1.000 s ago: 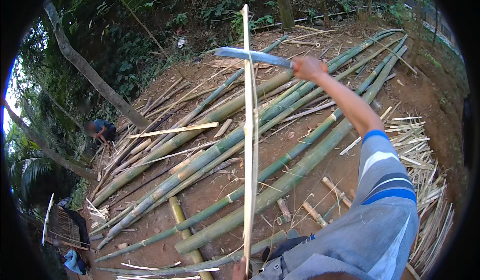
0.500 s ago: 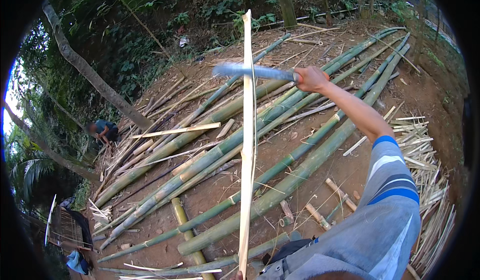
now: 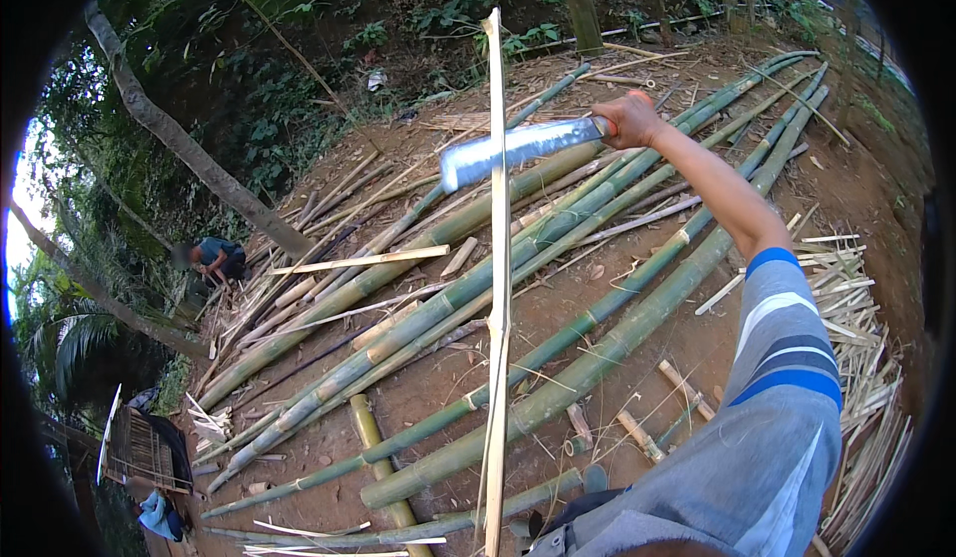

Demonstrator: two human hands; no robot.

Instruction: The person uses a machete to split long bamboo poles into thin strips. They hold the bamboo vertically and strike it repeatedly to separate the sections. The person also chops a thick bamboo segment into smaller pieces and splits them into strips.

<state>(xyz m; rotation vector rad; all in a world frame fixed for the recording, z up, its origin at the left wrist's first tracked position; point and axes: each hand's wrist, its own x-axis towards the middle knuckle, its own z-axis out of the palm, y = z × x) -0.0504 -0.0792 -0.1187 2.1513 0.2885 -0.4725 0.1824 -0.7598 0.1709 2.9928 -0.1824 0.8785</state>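
My right hand [image 3: 629, 122] is closed round the orange handle of a machete [image 3: 563, 137], arm stretched out ahead. The broad, shiny blade points left and crosses a long pale split bamboo strip [image 3: 497, 258] in its upper part. Whether the edge is in the strip or only against it, I cannot tell. The strip stands lengthwise up the middle of the view, its lower end running out at the bottom edge. My left hand is out of view.
Long green bamboo poles [image 3: 597, 358] lie slantwise across the dirt ahead. Split strips [image 3: 846, 318] are heaped at the right, short cut pieces [image 3: 687, 388] nearer. A co-worker [image 3: 216, 258] crouches at the far left by a leaning trunk [image 3: 189, 149]. Another person [image 3: 157, 512] is at the lower left.
The machete blade has dropped slightly at its tip and shows more of its flat side. My right hand has risen a little and shifted right. The strip has shifted slightly right.
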